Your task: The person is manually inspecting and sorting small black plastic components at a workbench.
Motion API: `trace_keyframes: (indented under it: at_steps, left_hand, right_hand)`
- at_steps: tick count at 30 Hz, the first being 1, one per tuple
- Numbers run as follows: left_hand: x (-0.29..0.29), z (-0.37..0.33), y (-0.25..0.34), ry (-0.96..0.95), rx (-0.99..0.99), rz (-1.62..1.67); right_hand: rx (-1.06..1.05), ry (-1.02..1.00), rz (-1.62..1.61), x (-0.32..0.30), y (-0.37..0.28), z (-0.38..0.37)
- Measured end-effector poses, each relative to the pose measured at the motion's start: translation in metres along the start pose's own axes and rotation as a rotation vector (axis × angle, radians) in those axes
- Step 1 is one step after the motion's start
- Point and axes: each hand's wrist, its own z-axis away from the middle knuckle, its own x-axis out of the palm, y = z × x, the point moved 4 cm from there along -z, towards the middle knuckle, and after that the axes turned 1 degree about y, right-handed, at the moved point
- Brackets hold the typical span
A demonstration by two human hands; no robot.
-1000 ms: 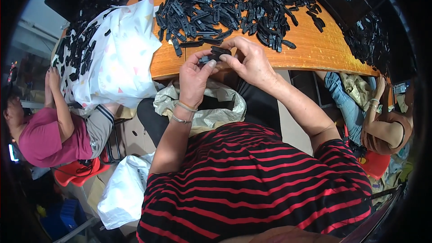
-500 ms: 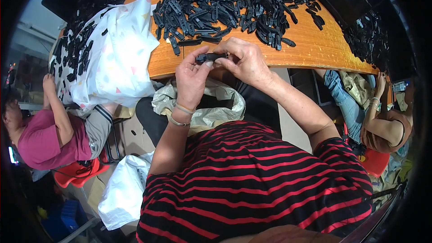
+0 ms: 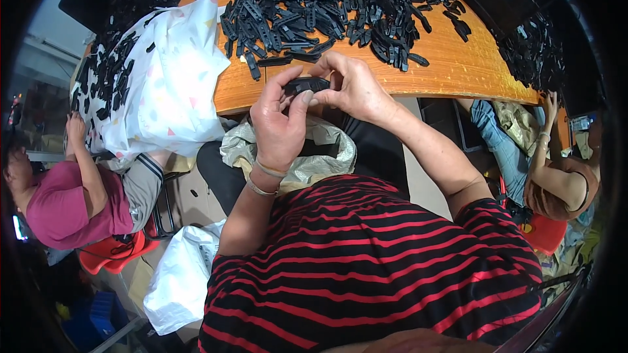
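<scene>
A small, long black plastic part (image 3: 306,84) is held just off the near edge of the wooden table (image 3: 245,93). My left hand (image 3: 280,121) pinches its left end between thumb and fingers. At its other end, my right hand (image 3: 358,90) has its thumb and index finger closed on the part, and the fingertips hide some of it. A large heap of similar black parts (image 3: 281,19) lies on the table beyond my hands. Below them, an open woven sack (image 3: 337,132) sits at my lap.
A white patterned plastic sheet (image 3: 173,82) drapes the table at left, near more black parts (image 3: 108,85). Two people sit at either side, with a hand (image 3: 76,127) at left and a hand (image 3: 551,108) at right by the table. A white bag (image 3: 175,281) stands on the floor.
The black part has turned in my fingers, showing a broader dark face. My left hand has dropped slightly and its thumb now lies across the part; both hands keep hold.
</scene>
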Motion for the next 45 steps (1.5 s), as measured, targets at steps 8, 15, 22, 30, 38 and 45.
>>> trace_keyframes:
  at_steps: [8, 15, 22, 30, 38, 45]
  left_hand:
    - [0.001, 0.001, -0.006, -0.017, -0.119, 0.185]
    - [-0.052, 0.037, -0.056, -0.434, -0.243, -0.701]
    - [-0.046, 0.006, -0.029, -0.142, 0.042, -0.689]
    - [-0.037, -0.067, -0.034, -0.026, 0.420, -1.033]
    - [-0.032, -0.069, -0.040, -0.101, 0.413, -1.146]
    - [-0.036, -0.057, -0.041, -0.038, 0.226, -1.121]
  right_hand:
    - [0.003, 0.089, 0.086, 0.019, 0.018, 0.009]
    - [-0.073, 0.013, 0.319, -0.025, 0.047, 0.038]
    - [-0.025, 0.286, 0.849, -0.091, 0.081, 0.007]
    - [0.022, 0.113, 0.916, -0.068, 0.072, -0.018]
    - [-0.108, 0.060, 0.781, -0.058, 0.066, -0.029]
    - [-0.064, -0.065, 0.919, -0.044, 0.064, -0.037]
